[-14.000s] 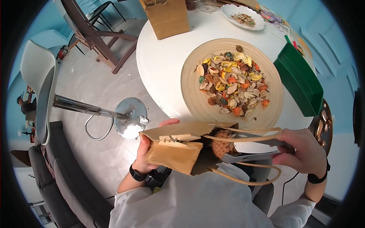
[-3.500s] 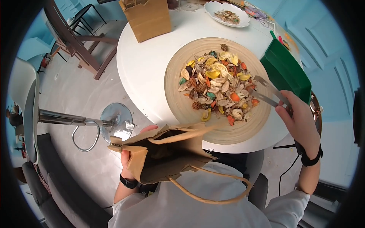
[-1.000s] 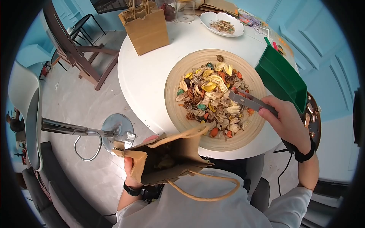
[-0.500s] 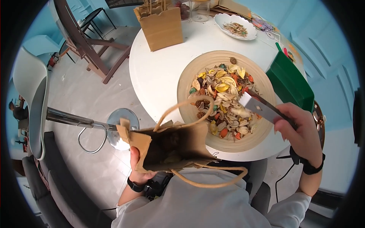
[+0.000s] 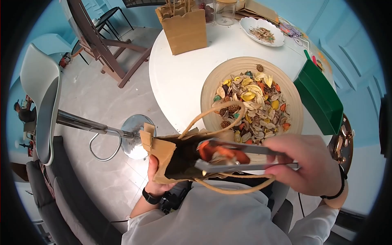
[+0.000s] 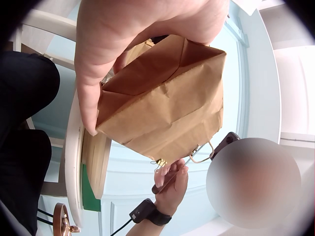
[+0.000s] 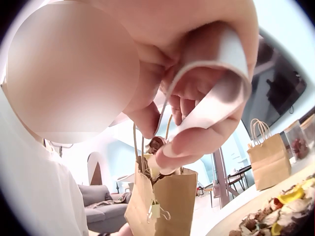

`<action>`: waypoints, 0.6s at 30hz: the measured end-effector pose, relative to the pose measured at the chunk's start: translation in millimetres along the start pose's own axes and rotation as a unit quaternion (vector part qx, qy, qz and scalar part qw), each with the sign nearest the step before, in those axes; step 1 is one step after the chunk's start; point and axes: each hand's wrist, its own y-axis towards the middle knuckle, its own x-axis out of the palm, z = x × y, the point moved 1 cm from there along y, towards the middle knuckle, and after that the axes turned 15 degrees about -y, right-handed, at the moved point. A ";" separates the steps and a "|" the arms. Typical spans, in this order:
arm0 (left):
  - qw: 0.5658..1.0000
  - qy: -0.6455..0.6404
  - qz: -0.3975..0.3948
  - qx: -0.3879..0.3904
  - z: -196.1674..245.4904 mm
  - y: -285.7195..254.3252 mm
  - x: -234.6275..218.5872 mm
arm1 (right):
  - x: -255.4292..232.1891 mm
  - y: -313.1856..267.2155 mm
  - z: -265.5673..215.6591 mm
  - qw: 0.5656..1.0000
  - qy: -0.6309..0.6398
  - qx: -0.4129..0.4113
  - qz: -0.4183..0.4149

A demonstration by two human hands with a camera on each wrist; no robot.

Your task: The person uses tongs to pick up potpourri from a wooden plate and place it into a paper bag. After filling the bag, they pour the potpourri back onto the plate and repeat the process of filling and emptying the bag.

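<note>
My left hand (image 5: 157, 179) grips the brown paper bag (image 5: 163, 157) by its side, its mouth turned toward the right. In the left wrist view the left hand (image 6: 142, 29) spans the bag (image 6: 172, 105). My right hand (image 5: 306, 163) holds metal tongs (image 5: 253, 149), their arms around blurred orange and pale dried pieces (image 5: 224, 154) at the bag's mouth. Seen from the right wrist, the tongs (image 7: 221, 101) are in the right hand (image 7: 197, 64) above the bag (image 7: 172, 201). A round wooden plate (image 5: 212, 85) bears mixed dried petals and cones (image 5: 253, 106).
Beyond the plate stand another paper bag (image 5: 185, 32), glass jars (image 5: 225, 14) and a white scalloped dish (image 5: 245, 24) on the white table (image 5: 167, 77). A green tray (image 5: 320, 96) lies to the right. A bar stool (image 5: 41, 81) is at the left.
The right hand and tongs have come from the plate to the held bag's mouth, bringing orange and pale pieces. The head view has shifted, so the table things appear farther right.
</note>
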 end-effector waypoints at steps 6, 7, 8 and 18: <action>0.970 -0.226 -0.048 -0.070 2.1 -0.8 -2.9 | 13.1 4.0 -0.3 0.971 -0.194 -0.085 0.108; 0.984 -0.167 -0.026 -0.046 2.1 -1.7 -8.2 | 10.8 -0.1 2.5 0.975 -0.175 -0.071 0.114; 0.994 -0.108 -0.004 -0.023 1.6 -2.5 -14.3 | 6.7 -6.2 5.1 0.975 -0.177 -0.069 0.110; 0.992 -0.083 0.087 -0.034 3.1 -16.0 -56.3 | -18.0 -36.5 123.6 0.946 -0.060 0.300 0.109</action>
